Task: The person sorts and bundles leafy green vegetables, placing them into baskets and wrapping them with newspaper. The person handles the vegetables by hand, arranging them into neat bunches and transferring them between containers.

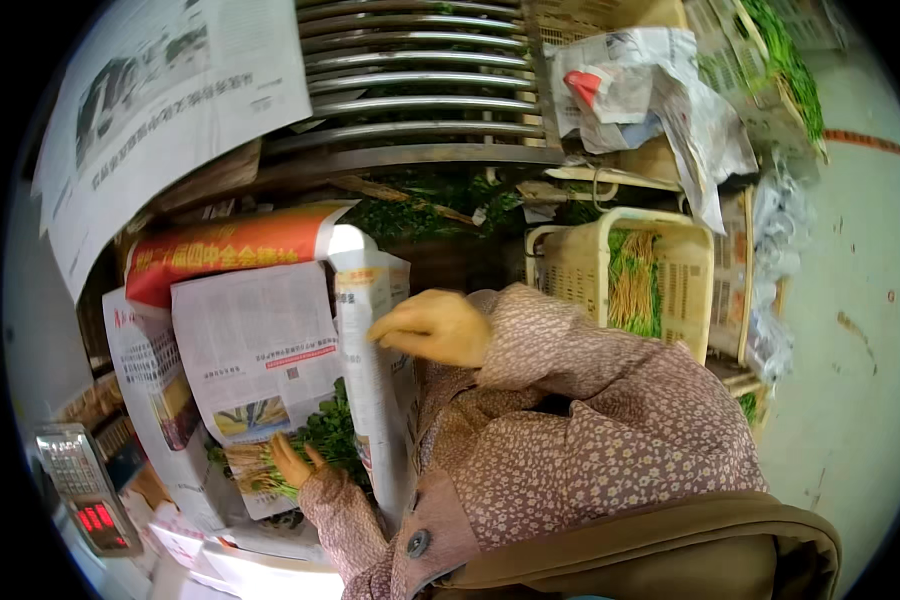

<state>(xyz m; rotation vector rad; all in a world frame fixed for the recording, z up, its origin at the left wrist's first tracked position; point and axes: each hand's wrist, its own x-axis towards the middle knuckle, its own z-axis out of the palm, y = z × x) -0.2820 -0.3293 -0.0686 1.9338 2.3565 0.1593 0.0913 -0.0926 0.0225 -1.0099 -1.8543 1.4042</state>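
Note:
My left hand [292, 461] lies on the pale root ends and stems of a bunch of leafy greens [326, 431], its thumb and fingers apart. Under the bunch is a sheet of newspaper [255, 322] with a printed picture. My right hand [439, 328] is bent at the fingers, their tips over a rolled or folded newspaper edge [364, 352]. Whether they grip the paper is unclear. More newspaper [146, 352] lines the left side, and a red printed sheet [232, 251] curls along the far side.
A slatted metal rack [420, 86] stands beyond, beside a large newspaper sheet [195, 97]. Rooted greens [634, 281] lie in a cream plastic crate [694, 277] at right. Crumpled newspaper [645, 82] drapes another crate. A digital scale [82, 487] is lower left.

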